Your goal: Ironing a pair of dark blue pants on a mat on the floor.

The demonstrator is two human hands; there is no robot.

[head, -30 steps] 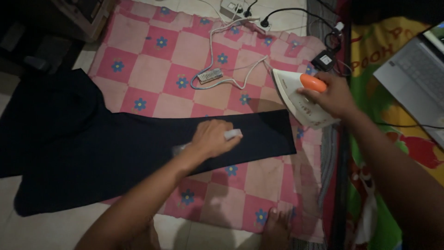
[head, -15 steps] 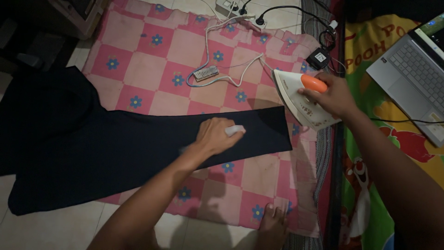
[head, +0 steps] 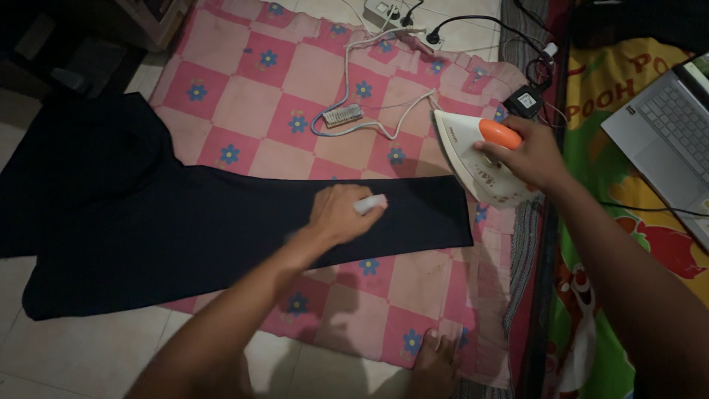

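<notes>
A pair of dark trousers [head: 185,222] lies spread over a pink checked cloth with blue flowers [head: 310,81] on the floor. My left hand [head: 336,213] hovers over one trouser leg, closed around a small pale bottle [head: 369,204] whose top pokes out past my fingers. My right hand [head: 528,154] grips the orange handle of a white clothes iron [head: 473,151], which stands tilted at the right end of that trouser leg.
The iron's white cord [head: 384,111] loops across the cloth to a power strip [head: 380,11] at the top. A small brush [head: 343,115] lies by the cord. A charger brick [head: 526,100] and a laptop [head: 665,140] sit at the right on a colourful mat. My foot [head: 432,362] rests at the cloth's near edge.
The view has shifted slightly. My left hand with the bottle stays over the trouser leg with small movements; my right hand keeps the iron in about the same place.
</notes>
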